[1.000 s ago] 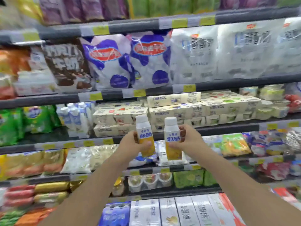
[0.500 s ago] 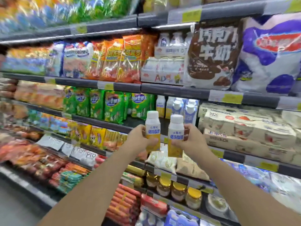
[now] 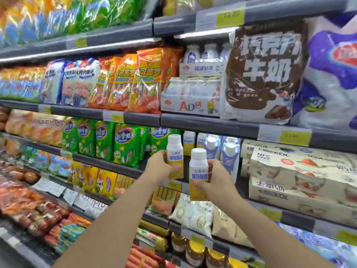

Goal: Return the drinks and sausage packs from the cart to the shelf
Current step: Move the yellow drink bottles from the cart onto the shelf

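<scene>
I hold two white-and-yellow drink bottles upright in front of the shelves. My left hand (image 3: 159, 165) grips the left bottle (image 3: 174, 153), which is raised toward the middle shelf (image 3: 108, 163). My right hand (image 3: 217, 179) grips the right bottle (image 3: 198, 171), a little lower and nearer to me. Just behind them on that shelf stand matching yellow bottles (image 3: 189, 141) and blue-white cartons (image 3: 230, 158). Green sausage packs (image 3: 126, 145) hang to the left of them. The cart is out of view.
Orange sausage bags (image 3: 144, 80) and milk multipacks (image 3: 190, 95) fill the shelf above. Cream yoghurt boxes (image 3: 301, 171) sit to the right. Red sausages (image 3: 34, 207) and jars (image 3: 195, 250) occupy the lower shelves. Price tags line every shelf edge.
My view has swung left along the shelves and closer in. The left bottle has risen toward the middle shelf, while the right bottle stays lower. Both hands keep their grip.
</scene>
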